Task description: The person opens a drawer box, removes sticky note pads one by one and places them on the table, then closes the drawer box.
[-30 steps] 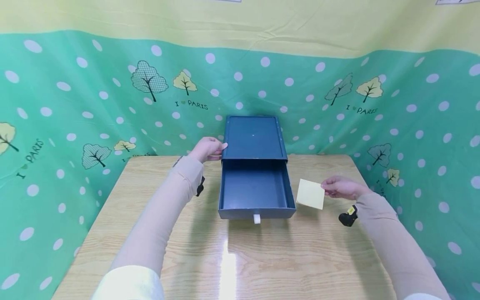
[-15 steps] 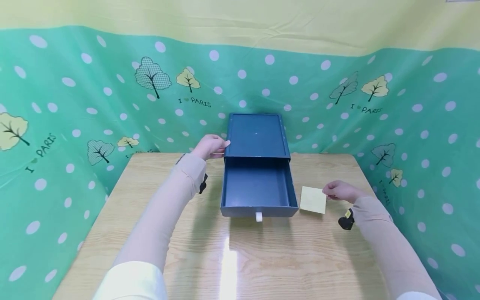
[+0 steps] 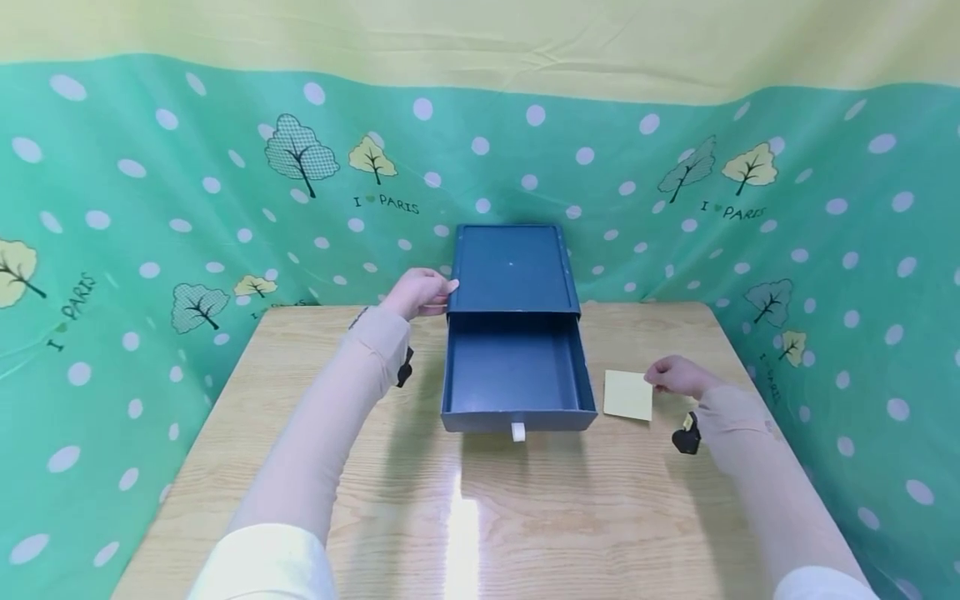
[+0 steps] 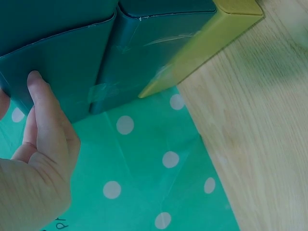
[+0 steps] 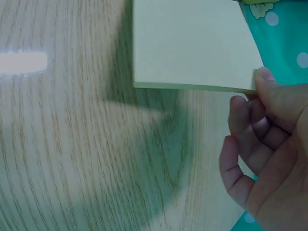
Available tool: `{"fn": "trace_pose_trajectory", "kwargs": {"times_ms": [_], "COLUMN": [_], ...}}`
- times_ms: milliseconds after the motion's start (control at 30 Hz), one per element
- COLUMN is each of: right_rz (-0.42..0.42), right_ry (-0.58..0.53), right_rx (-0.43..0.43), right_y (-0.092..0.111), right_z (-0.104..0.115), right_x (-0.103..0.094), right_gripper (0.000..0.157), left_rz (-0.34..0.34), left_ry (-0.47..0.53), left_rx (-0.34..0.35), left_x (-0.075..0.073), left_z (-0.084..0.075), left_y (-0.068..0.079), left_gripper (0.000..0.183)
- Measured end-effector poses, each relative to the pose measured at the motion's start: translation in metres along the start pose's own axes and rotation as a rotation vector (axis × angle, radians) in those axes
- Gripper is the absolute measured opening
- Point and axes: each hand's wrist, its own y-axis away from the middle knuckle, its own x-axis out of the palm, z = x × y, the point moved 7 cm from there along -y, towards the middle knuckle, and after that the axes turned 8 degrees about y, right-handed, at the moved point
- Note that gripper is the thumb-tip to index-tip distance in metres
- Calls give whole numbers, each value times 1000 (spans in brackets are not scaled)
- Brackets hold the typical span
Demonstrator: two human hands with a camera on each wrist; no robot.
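Observation:
A dark blue box (image 3: 512, 275) stands at the back middle of the table, its drawer (image 3: 510, 367) pulled well out with nothing inside. On the box's left side rests my left hand (image 3: 417, 293); in the left wrist view a nearly straight finger (image 4: 45, 103) presses its side wall. My right hand (image 3: 678, 376) pinches a corner of a pale yellow sticky note pad (image 3: 627, 395) to the right of the drawer. The right wrist view shows the pad's thin stacked edge and its shadow on the wood, with the thumb (image 5: 265, 77) on top.
A small white pull tab (image 3: 518, 432) sticks out of the drawer front. The light wood table (image 3: 570, 517) has a bright glare streak near its front. Green and yellow patterned cloth (image 3: 480, 158) hangs behind and along both sides.
My right hand and the sticky note pad have come down a little and away from the drawer, and the pad has turned straighter. My left hand stays on the box; the head view shifted slightly.

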Motion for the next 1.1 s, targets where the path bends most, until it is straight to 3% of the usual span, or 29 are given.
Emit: {"fn": "trace_pose_trajectory", "kwargs": {"times_ms": [267,700,1100], "right_rz": [-126,-277,-204], "right_ry": [135,271,376], "right_rx": [-6,69,205], "right_y": [-8,-24,-38], "right_z": [3,-1,-1], "right_x": [1,0,10], "right_gripper": [23,22,35], "left_rz": [11,-2,-3], "left_ry": [29,31,23], "left_rx": [-20,2,-4], "left_x": [0,-1,-2], "left_z": [2,2,4], "left_y": [2,-1,-1], "left_gripper": [10,12,14]}}
